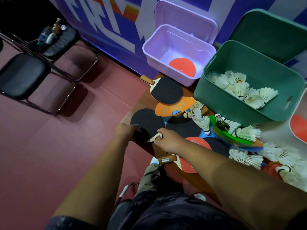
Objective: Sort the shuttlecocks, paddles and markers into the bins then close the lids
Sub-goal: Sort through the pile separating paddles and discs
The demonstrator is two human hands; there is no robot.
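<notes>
While the left hand [125, 130] curls its fingers over the near-left rim of a black paddle [147, 123] at the corner of the wooden counter [143, 99], the right hand [167, 140] pinches the same paddle at its pale neck. Both bare forearms reach forward from the bottom of the view. I cannot tell whether the blade rests on the counter or is lifted off it.

Two black chairs [23, 75] stand on the floor at far left. Besides the held one, at least nine paddles lie on the counter, and overlap hides any more:
- a handled black paddle [166, 90], lying over an orange paddle [174, 106]
- a middle black paddle [182, 127]
- a red paddle [191, 156], partly under the right forearm
- a right black paddle [216, 145]
- a stack [232, 138] of green, orange and blue ones
- an edge red paddle [299, 128], cut off by the frame

Loose shuttlecocks [196, 113] are strewn among them and heaped towards the right. There are well over a dozen, too tangled to count.

The purple bin [149, 52] stands at the back with its purple lid [186, 22] upright behind it, and it holds one binned red paddle [181, 67]. Just to its right, the green bin [216, 97] has its green lid [272, 30] leaning behind it and holds a pile of white binned shuttlecocks [240, 88], roughly ten.
</notes>
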